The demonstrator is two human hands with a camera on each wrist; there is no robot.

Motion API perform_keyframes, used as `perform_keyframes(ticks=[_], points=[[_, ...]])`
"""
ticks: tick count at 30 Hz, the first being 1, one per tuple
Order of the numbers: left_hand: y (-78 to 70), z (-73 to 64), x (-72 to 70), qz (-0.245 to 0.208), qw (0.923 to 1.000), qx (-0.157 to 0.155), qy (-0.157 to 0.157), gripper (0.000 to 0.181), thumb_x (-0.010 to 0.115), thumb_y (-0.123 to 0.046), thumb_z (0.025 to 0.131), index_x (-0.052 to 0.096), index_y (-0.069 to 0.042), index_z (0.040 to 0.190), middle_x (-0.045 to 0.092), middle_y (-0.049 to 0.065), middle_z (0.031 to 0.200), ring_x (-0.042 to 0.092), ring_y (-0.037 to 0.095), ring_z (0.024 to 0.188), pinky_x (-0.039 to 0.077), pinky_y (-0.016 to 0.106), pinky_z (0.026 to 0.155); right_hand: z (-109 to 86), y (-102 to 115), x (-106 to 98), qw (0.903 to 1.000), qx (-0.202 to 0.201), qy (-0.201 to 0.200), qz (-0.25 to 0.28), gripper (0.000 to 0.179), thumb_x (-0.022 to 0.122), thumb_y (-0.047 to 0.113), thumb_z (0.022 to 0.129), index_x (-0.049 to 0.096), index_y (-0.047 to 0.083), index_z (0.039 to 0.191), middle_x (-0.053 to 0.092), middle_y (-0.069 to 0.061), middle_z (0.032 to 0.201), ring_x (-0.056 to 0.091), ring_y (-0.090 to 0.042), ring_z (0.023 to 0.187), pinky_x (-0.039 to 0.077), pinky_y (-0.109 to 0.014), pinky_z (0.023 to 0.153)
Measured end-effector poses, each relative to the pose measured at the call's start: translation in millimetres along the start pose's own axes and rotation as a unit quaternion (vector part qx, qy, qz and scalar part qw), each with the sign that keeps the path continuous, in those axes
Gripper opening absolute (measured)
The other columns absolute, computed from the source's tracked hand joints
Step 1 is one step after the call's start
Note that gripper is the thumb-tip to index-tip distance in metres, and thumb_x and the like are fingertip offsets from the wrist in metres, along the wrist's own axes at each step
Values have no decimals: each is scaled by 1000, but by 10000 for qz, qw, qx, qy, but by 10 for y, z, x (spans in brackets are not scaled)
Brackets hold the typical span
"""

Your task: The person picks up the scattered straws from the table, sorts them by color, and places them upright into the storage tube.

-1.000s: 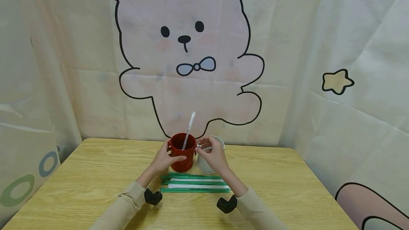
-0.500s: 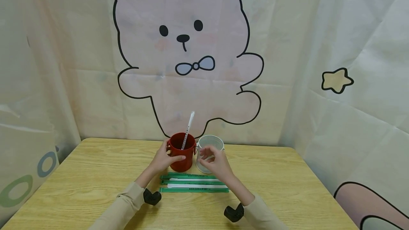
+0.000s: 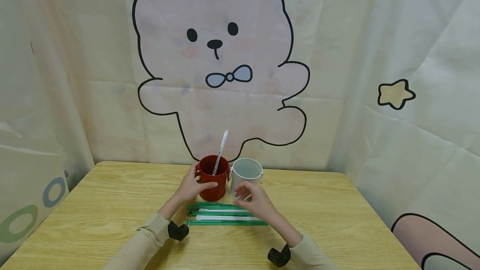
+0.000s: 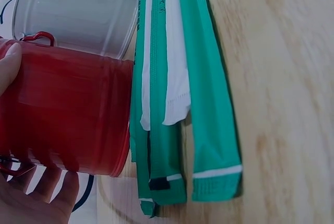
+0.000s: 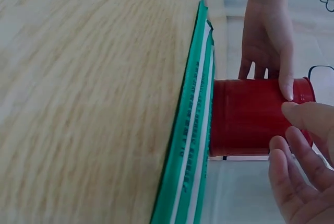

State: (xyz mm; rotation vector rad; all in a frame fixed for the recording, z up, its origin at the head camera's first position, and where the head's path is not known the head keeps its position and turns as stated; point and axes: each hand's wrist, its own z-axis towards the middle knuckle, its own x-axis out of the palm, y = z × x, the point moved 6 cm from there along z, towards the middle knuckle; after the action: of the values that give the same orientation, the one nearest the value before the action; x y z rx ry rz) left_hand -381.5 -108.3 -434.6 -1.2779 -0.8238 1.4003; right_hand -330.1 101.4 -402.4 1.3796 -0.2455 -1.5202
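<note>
My left hand (image 3: 190,187) grips the red bucket (image 3: 212,188) from its left side, thumb across the front and fingers around the back. A thin stick in a white printed paper wrapper (image 3: 220,152) leans upright inside that bucket. Close to its right stands a white bucket (image 3: 246,170) with small side ears. My right hand (image 3: 256,201) hovers in front of the white bucket, fingers loosely bent with nothing between them. Below both hands lie several long packets in green wrappers (image 3: 210,222) and white wrappers (image 3: 221,217), side by side.
All of this is on a pale wooden table (image 3: 123,203). A cloth backdrop with a cartoon bear (image 3: 240,111) hangs right behind the table's far edge. More printed cloth (image 3: 412,149) hangs at the right.
My right hand has come away from the red bucket's right-hand ear and moved toward me and slightly right, uncovering the white bucket. The left hand keeps its grip in the same place.
</note>
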Motion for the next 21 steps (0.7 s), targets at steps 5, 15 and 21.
perform_keyframes(ticks=[5, 15, 21], points=[[0, -1, 4, -21, 10000, -15, 4, 81, 78, -21, 80, 29, -12, 143, 42, 13, 146, 38, 38, 135, 39, 55, 107, -27, -47, 63, 9983, -347, 468, 28, 26, 75, 6, 81, 62, -2, 102, 67, -13, 90, 61, -5, 76, 55, -22, 66], [-27, -10, 5, -122, 9999, -27, -4, 81, 79, -20, 80, 29, -12, 144, 42, 13, 145, 38, 35, 134, 40, 54, 107, -69, -159, 136, 9925, 201, 1185, -206, 28, 77, 7, 79, 63, -1, 101, 68, -12, 87, 61, -9, 72, 52, -19, 65], [-22, -18, 1, -145, 9999, -55, -13, 81, 79, -20, 79, 30, -12, 143, 42, 12, 145, 38, 35, 135, 40, 54, 108, -82, -200, 171, 9883, 448, 1371, -499, 22, 77, 8, 79, 64, 5, 97, 69, -6, 84, 57, -7, 67, 48, -19, 61]])
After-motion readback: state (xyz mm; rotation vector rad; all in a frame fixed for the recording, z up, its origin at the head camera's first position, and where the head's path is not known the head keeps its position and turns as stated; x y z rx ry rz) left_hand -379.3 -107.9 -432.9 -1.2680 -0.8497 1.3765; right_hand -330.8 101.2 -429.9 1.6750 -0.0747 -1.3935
